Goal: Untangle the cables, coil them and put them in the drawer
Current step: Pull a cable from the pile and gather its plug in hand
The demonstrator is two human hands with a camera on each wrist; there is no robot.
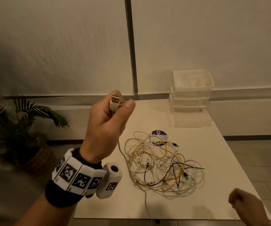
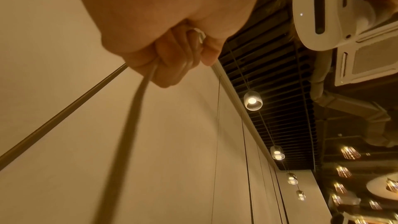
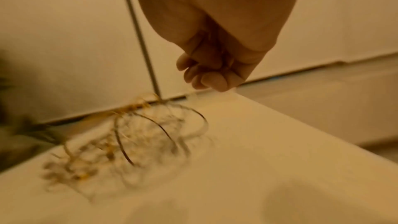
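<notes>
My left hand [image 1: 122, 99] is raised over the table's left edge and grips a white USB plug [image 1: 114, 102] between thumb and curled fingers, plug end up. Its white cable [image 1: 121, 150] hangs down into a tangle of white, yellow and black cables [image 1: 160, 163] lying mid-table. The left wrist view shows the left hand [image 2: 185, 54] curled round that cable [image 2: 129, 125]. My right hand [image 1: 239, 201] hovers at the near right corner, fingers curled, nothing seen in it; in the right wrist view the right hand [image 3: 211, 74] is a fist above the blurred tangle [image 3: 133, 134]. A translucent drawer unit [image 1: 191, 95] stands at the far right.
The white table [image 1: 213, 185] has a round purple sticker [image 1: 158, 133] just behind the tangle. One white cable end [image 1: 147, 206] trails over the front edge. A potted palm [image 1: 17, 128] stands on the floor to the left. A wall runs behind.
</notes>
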